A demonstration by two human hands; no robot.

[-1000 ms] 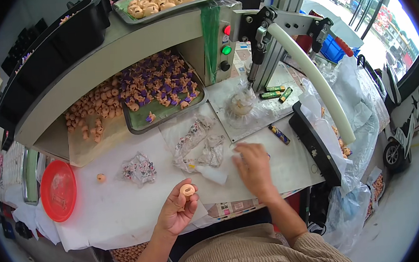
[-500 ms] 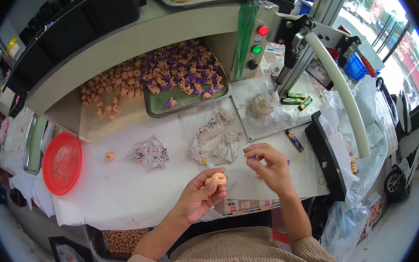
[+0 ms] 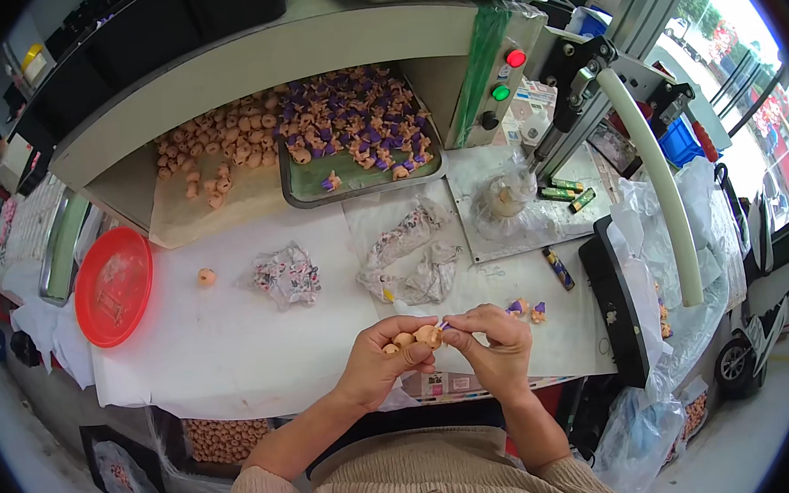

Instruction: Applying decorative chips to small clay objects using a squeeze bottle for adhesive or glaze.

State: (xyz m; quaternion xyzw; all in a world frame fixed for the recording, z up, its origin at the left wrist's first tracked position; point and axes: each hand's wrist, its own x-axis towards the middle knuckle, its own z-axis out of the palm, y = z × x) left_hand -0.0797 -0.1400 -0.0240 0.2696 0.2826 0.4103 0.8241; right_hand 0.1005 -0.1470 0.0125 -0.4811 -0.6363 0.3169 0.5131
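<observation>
My left hand is closed round several small round peach toy heads. One toy head sits at its fingertips, with a dark opening in it. Fingers pinched, my right hand meets that head from the right. A small purple toy piece shows between its fingertips, touching or very near the head; most of it is hidden. Just beyond my right hand, a purple-and-peach toy figure lies on the white table sheet beside a similar small figure.
A green-lined tray full of purple-and-peach figures sits under the shelf, beside a pile of peach heads. Crumpled patterned cloths lie mid-table. At left is a red basin; at right, a lever press and a black tray.
My right hand has moved left and down to meet the toy head in my left hand. The two small figures on the sheet are now uncovered. The view has shifted slightly.
</observation>
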